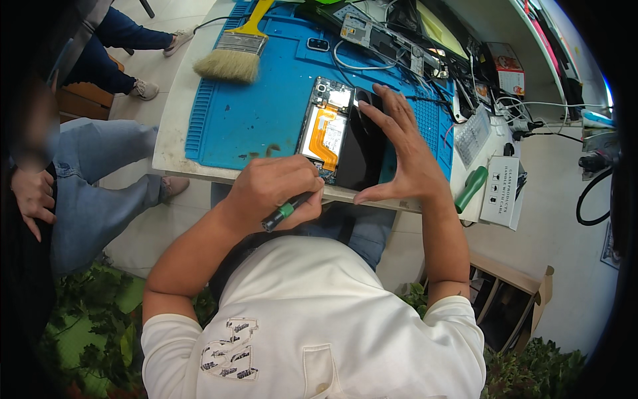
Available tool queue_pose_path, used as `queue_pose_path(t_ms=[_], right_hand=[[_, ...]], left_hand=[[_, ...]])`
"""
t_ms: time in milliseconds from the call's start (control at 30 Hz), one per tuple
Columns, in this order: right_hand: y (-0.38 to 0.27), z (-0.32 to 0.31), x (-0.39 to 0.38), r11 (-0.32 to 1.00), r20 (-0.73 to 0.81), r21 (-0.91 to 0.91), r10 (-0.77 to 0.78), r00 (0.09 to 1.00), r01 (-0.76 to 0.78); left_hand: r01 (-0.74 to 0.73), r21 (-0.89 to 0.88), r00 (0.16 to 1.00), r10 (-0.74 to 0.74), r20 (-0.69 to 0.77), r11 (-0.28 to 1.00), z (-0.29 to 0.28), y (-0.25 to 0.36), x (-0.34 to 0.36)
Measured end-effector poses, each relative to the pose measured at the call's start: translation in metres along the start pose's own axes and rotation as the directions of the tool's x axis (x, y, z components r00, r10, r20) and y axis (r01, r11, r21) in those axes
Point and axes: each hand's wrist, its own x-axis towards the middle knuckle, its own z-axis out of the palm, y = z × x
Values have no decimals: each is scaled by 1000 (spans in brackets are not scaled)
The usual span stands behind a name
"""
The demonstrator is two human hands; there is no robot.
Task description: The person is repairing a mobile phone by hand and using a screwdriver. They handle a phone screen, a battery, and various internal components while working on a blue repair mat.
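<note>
An opened phone point(319, 136) lies on the blue mat point(239, 120), its circuit board, orange flex cable and inner parts exposed, with a dark screen panel point(352, 156) along its right side. My left hand point(282, 189) is closed on a black screwdriver with a green band point(286, 211) at the phone's lower end; the tool's tip is hidden by my fingers. My right hand point(405, 146) is spread open over the screen panel, fingertips at its upper part and thumb at its lower edge.
A brush point(229, 63), phone parts point(372, 41) and tangled cables are on the white table point(169, 143). A green-handled tool point(472, 188) and white box point(502, 193) lie at the right. People's legs point(100, 179) are at the left, a wooden shelf point(505, 272) below right.
</note>
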Motion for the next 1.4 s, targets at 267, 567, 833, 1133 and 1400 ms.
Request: queue_pose_path(t_ms=[267, 567, 833, 1133, 1400], right_hand=[[-9, -4, -4, 995, -75, -7, -97, 992, 97], [-10, -9, -12, 996, -137, 34, -76, 988, 82], [-7, -7, -14, 997, -147, 28, -67, 987, 72], [-6, -6, -13, 997, -125, 24, -64, 990, 67], [-9, -1, -10, 1000, -26, -12, 4, 1000, -5]], left_hand=[[-8, 10, 1000, 8, 7, 1000, -1, 0, 1], [-24, -8, 1000, 24, 0, 1000, 0, -1, 0], [-22, -33, 1000, 22, 8, 999, -2, -1, 2], [-17, -39, 1000, 17, 6, 999, -1, -2, 1], [-16, -17, 999, 16, 35, 1000, -4, -1, 3]])
